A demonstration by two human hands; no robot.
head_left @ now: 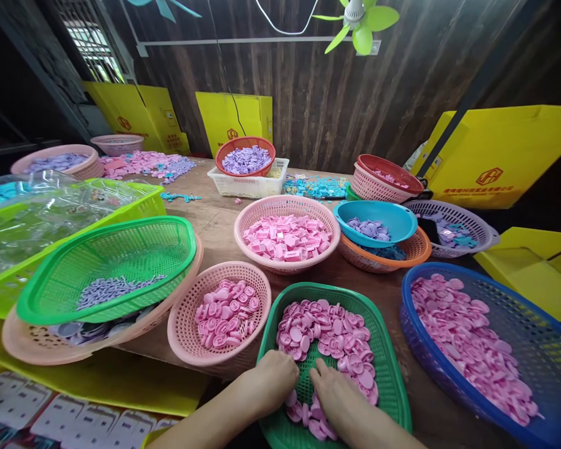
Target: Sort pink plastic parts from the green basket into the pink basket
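A green basket [393, 374] in front of me holds many pink round plastic pieces [325, 330]. Over its left side, my left hand [277, 377] is closed with curled fingers; whatever it may grip is hidden. My right hand [333, 388] reaches into the middle of the same basket, its visible fingers stretched out and slightly apart beside the pieces. Part of the green mesh floor shows between the hands. Left of this basket stands a small pink basket [175, 333] of similar pink pieces.
A blue basket [409, 324] of pink pieces stands on the right. Behind are a pink basket [240, 234] of boxy parts and a light-blue bowl [402, 234]. A bright green basket [42, 287] tilts at left. A green fan [362, 25] hangs above.
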